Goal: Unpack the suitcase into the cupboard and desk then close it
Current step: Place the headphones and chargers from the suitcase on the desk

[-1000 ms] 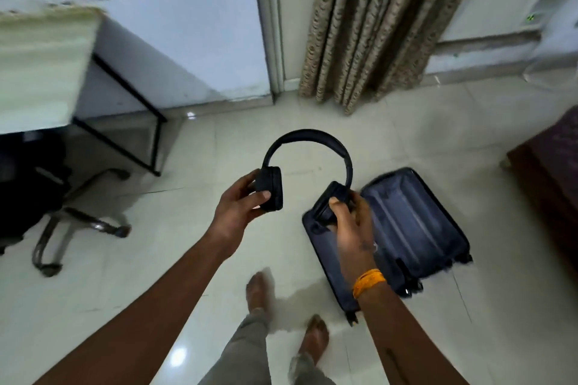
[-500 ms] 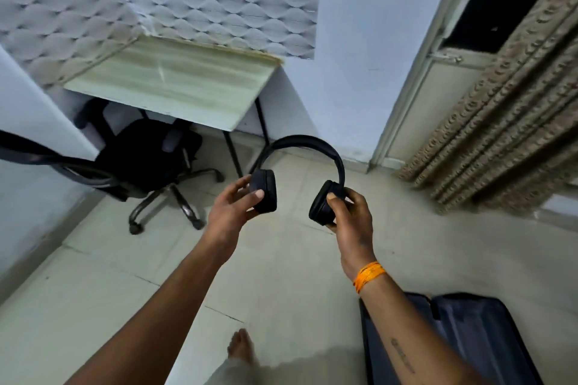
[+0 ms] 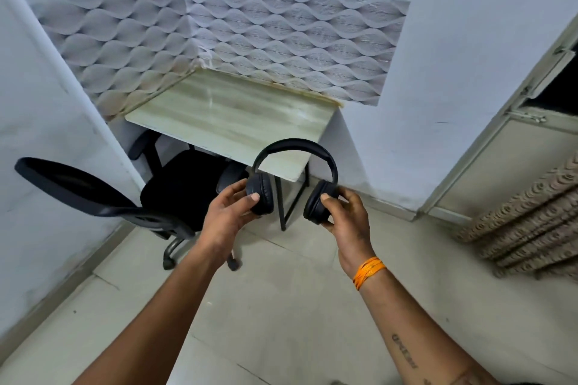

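Head view, headphones (image 3: 295, 159) between both hands (image 3: 231, 212) — earcups seemingly gripped, desk (image 3: 225, 116) beyond

Headphones (image 3: 294, 178), frame centre: matt black plastic band, ear pads smooth leather-like. Bench (image 3: 225, 112) top: pale wood-grain laminate, slight sheen; legs black metal. Chair (image 3: 162, 194) at left: black cloth seat, mesh-looking back. Floor (image 3: 281, 306): glossy pale tiles. Wall panel (image 3: 250, 40), upper frame: wave-patterned, matt. Curtain (image 3: 531, 216), right: woven cloth, rough texture. Wristband (image 3: 369, 272): orange thread.
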Available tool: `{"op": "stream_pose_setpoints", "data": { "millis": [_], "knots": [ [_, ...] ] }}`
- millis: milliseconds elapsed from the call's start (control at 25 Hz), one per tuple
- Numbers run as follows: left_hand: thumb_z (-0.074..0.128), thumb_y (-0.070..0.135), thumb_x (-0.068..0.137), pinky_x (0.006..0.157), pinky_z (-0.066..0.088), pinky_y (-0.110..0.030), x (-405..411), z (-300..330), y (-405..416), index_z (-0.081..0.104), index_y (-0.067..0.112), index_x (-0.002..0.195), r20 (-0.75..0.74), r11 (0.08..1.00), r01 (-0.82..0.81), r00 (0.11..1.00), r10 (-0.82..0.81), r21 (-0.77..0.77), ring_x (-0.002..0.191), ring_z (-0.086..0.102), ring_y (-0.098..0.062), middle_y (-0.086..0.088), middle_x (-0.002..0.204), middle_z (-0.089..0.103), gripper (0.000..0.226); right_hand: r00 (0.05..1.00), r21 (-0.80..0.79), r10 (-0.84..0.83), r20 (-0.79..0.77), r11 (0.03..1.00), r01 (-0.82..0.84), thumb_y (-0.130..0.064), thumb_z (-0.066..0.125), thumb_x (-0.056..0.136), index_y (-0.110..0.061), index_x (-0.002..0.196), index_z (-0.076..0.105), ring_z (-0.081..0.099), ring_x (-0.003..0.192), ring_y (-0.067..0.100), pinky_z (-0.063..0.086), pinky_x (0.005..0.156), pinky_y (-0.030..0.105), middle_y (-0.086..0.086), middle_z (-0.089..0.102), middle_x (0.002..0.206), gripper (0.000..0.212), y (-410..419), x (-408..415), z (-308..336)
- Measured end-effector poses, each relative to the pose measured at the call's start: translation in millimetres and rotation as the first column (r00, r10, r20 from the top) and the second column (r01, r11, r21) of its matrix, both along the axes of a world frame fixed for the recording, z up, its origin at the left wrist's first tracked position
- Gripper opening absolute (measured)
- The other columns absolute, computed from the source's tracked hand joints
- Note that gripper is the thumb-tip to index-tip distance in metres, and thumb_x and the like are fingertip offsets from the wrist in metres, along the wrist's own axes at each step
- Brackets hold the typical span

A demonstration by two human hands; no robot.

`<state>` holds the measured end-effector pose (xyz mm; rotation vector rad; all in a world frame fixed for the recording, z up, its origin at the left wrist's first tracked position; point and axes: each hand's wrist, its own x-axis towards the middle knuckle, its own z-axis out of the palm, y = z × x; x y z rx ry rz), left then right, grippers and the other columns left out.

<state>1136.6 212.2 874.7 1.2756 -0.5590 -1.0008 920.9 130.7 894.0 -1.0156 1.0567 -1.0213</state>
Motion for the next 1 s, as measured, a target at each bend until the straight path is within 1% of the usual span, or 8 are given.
{"op": "stream_pose_setpoints", "data": {
  "millis": [120,160,320,520,640,800,920,1000],
  "knots": [
    [0.071,0.007,0.096,0.073,0.062,-0.032,38.9,-0.1,-38.1,0.064,0.012,0.135,0.015,1.000,0.005,1.000,-0.005,0.003,0.100,0.077,-0.025,-0.010,0.118,0.077,0.040,1.000,0.010,0.003,-0.011,1.000,-0.003,-0.013,0.069,0.096,-0.015,0.123,0.066,0.074,0.101,0.013,0.061,0.095,0.048,-0.001,0.078,0.107,0.026,-37.8,42.9,-6.1],
    [0.071,0.007,0.095,0.074,0.062,-0.033,50.1,-2.3,-52.4,0.063,0.012,0.136,0.017,1.000,0.009,1.000,-0.010,0.007,0.100,0.077,-0.026,-0.010,0.117,0.077,0.041,1.000,0.013,-0.002,-0.015,1.000,0.002,-0.014,0.070,0.096,-0.017,0.121,0.067,0.074,0.103,0.015,0.060,0.095,0.049,0.001,0.077,0.109,0.026,-52.5,55.3,-10.7],
    [0.073,0.009,0.094,0.093,0.058,-0.051,93.9,-18.4,-119.1,0.063,0.014,0.137,0.032,0.998,0.020,0.999,-0.022,0.057,0.107,0.075,-0.035,-0.011,0.119,0.077,0.044,1.000,0.011,-0.009,-0.029,1.000,0.010,-0.016,0.070,0.096,-0.022,0.115,0.069,0.073,0.105,0.016,0.061,0.093,0.047,0.000,0.077,0.109,0.020,-116.1,95.2,-27.6],
    [0.083,0.020,0.080,0.109,0.051,-0.054,148.4,-37.6,-226.5,0.066,0.016,0.134,0.016,0.992,0.035,0.999,-0.037,0.123,0.113,0.073,-0.033,-0.010,0.120,0.077,0.057,0.999,0.058,-0.040,-0.014,0.997,0.041,-0.012,0.070,0.096,-0.021,0.112,0.068,0.075,0.095,0.008,0.062,0.088,0.040,-0.006,0.079,0.100,0.019,-220.7,147.6,-46.2],
    [0.085,0.024,0.075,0.110,0.050,-0.052,172.2,-42.8,-287.7,0.068,0.018,0.133,0.034,0.986,0.058,0.997,-0.064,0.156,0.115,0.073,-0.028,-0.006,0.120,0.077,0.060,0.997,0.095,-0.071,-0.009,0.993,0.072,-0.009,0.068,0.097,-0.021,0.110,0.066,0.075,0.088,0.006,0.062,0.081,0.033,-0.005,0.077,0.098,0.018,-275.8,173.9,-52.8],
    [0.084,0.025,0.073,0.107,0.054,-0.047,205.0,-49.8,-366.5,0.069,0.019,0.132,0.045,0.972,0.091,0.994,-0.103,0.218,0.114,0.073,-0.022,-0.003,0.119,0.078,0.062,0.990,0.134,-0.131,-0.052,0.982,0.136,-0.013,0.068,0.097,-0.019,0.120,0.066,0.073,0.104,0.018,0.062,0.088,0.039,0.004,0.075,0.114,0.024,-342.3,204.9,-65.3],
    [0.085,0.018,0.078,0.104,0.055,-0.043,230.2,-65.9,-421.9,0.069,0.020,0.130,0.038,0.961,0.148,0.986,-0.161,0.235,0.114,0.073,-0.022,-0.004,0.120,0.078,0.055,0.983,0.132,-0.166,-0.077,0.976,0.175,-0.012,0.068,0.097,-0.026,0.111,0.069,0.073,0.101,0.016,0.062,0.087,0.040,-0.001,0.075,0.110,0.020,-391.4,227.1,-79.4],
    [0.083,0.010,0.085,0.100,0.056,-0.038,246.6,-83.4,-465.4,0.069,0.018,0.130,0.039,0.944,0.195,0.976,-0.213,0.265,0.114,0.073,-0.022,-0.005,0.120,0.077,0.047,0.970,0.138,-0.215,-0.113,0.964,0.229,-0.017,0.071,0.095,-0.028,0.112,0.071,0.073,0.102,0.015,0.062,0.090,0.044,-0.002,0.076,0.109,0.020,-427.2,242.6,-95.0]
  ]
}}
